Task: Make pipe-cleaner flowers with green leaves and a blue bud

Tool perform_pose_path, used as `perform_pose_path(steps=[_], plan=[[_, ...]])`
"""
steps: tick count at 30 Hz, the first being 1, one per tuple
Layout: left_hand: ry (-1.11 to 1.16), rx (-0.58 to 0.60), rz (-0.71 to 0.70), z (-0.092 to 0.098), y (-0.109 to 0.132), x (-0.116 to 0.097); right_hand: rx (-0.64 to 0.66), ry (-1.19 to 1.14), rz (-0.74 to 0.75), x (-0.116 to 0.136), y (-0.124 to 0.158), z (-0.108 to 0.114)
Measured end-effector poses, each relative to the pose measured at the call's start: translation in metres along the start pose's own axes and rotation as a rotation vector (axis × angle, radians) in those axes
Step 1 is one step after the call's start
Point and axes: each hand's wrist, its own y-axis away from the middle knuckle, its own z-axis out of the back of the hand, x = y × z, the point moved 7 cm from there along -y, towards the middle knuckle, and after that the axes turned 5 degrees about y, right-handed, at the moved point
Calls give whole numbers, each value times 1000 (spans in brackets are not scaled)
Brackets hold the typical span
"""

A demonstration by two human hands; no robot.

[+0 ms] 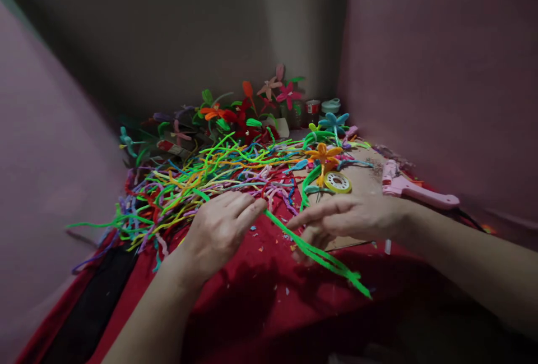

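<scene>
Several bright green pipe cleaners run in a loose bundle down to the right, pinched at their upper end by my left hand. Beside the bundle is my right hand, its index finger stretched out and the other fingers loosely curled behind the green stems. I see no firm grip in it. Just beyond the right hand lie a roll of yellow tape and an orange pipe-cleaner flower on a cardboard sheet.
A tangled heap of coloured pipe cleaners spreads over the red cloth. Finished flowers stand behind it. At the right rests a pink glue gun. Jars stand near the back wall, and walls close in on both sides.
</scene>
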Motion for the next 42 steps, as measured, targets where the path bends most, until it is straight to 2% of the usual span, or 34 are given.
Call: perform_pose_path(steps=[4,8,12,15,18,20,22,25,27,28,29,30,32,33,34,37,38,40,42], plan=[[29,6,-36,-5,-5,-10,-60,-147,1,-3,-35,-6],[22,-4,-37,-8,-4,-12,-232,-221,-70,-7,-53,-2],[-33,58,-34,-12,-6,-11,-340,-109,-36,-3,-51,5],[-68,102,-29,-13,-6,-5,-347,-88,-60,-1,-44,5],[-131,67,20,-8,-1,10,-350,-124,-63,3,-37,3],[-190,14,120,-2,6,28,-383,-159,-38,6,-34,5],[-250,-81,284,7,17,51,-421,-182,5,7,-33,10],[-284,-411,687,34,44,85,-471,-161,91,8,-34,19],[-102,-575,1019,38,66,104,-509,-133,141,10,-36,24],[42,-589,1155,32,73,110,-528,-116,165,12,-36,27],[212,-550,1260,21,76,112,-553,-98,188,14,-37,29],[378,-454,1321,8,73,111,-584,-76,208,17,-37,30],[661,-225,1347,-19,60,96,-647,-21,235,24,-37,32],[805,-151,1347,-30,52,85,-669,6,239,26,-38,31],[945,-136,1337,-38,45,74,-684,28,236,28,-40,30],[1283,-157,1228,-55,23,46,-692,77,202,26,-46,25],[1348,-196,1228,-59,21,41,-697,102,190,25,-48,23],[1446,-301,1307,-66,23,36,-706,162,173,21,-50,19],[1460,-351,1372,-71,27,34,-709,209,170,17,-51,16]])
